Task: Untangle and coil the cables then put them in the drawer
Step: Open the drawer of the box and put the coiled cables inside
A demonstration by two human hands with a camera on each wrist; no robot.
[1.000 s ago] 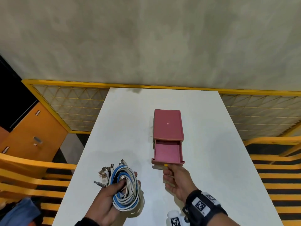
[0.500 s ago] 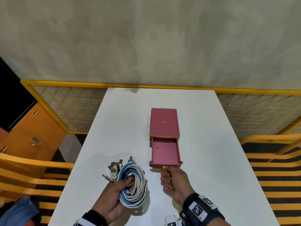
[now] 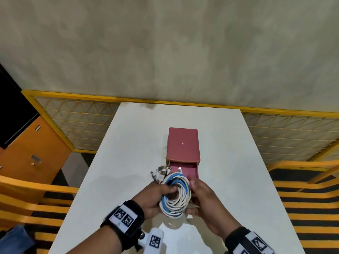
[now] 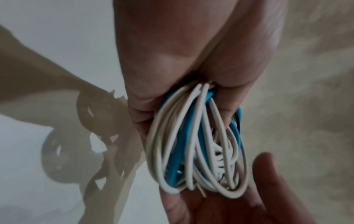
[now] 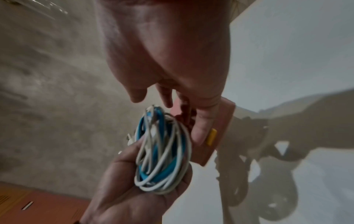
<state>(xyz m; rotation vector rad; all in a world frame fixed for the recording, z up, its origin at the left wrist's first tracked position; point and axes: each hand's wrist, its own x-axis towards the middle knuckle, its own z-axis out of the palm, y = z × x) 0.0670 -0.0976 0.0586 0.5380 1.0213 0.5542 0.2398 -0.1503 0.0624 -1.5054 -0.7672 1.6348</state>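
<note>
A coil of white and blue cables (image 3: 176,198) is gripped in my left hand (image 3: 156,195), thumb through its middle, just in front of the pink drawer box (image 3: 183,143). Its plugs (image 3: 161,172) stick out at the far left of the coil. The drawer (image 3: 192,174) stands pulled out, partly hidden by the coil. My right hand (image 3: 201,193) lies against the coil's right side, fingers relaxed. In the right wrist view the fingers (image 5: 201,128) hang loosely before the drawer front (image 5: 224,118), beside its yellow handle (image 5: 211,136) and the coil (image 5: 162,159). The left wrist view shows the coil (image 4: 191,144) pinched.
The white table (image 3: 128,162) carries only the drawer box. Yellow mesh fencing (image 3: 73,125) runs behind and to both sides, with yellow rails along the left and right edges. An orange cabinet (image 3: 27,153) stands left of the table.
My left hand has carried the coil right and forward, up to the drawer front. My right hand has let go of the yellow handle and come against the coil.
</note>
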